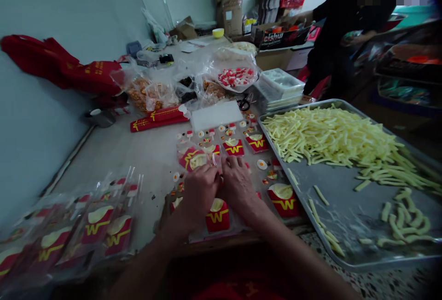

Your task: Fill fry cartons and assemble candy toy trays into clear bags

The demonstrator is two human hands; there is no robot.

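My left hand and my right hand meet at the middle of the worktable, fingertips pinched close together. What they hold between them is hidden by the fingers. Under and around them lie clear plastic packs with small food-shaped pieces. A red fry carton with a yellow W lies just below my hands. Beyond the fingers, a tilted red carton and an upright one hold pale sticks. Another carton is right of my right wrist.
On the right a metal tray bears a heap of pale fry-shaped sticks. Packed cartons stand at left. Farther back are a white sheet, black scissors, plastic bags and stacked clear boxes. A person stands at the back right.
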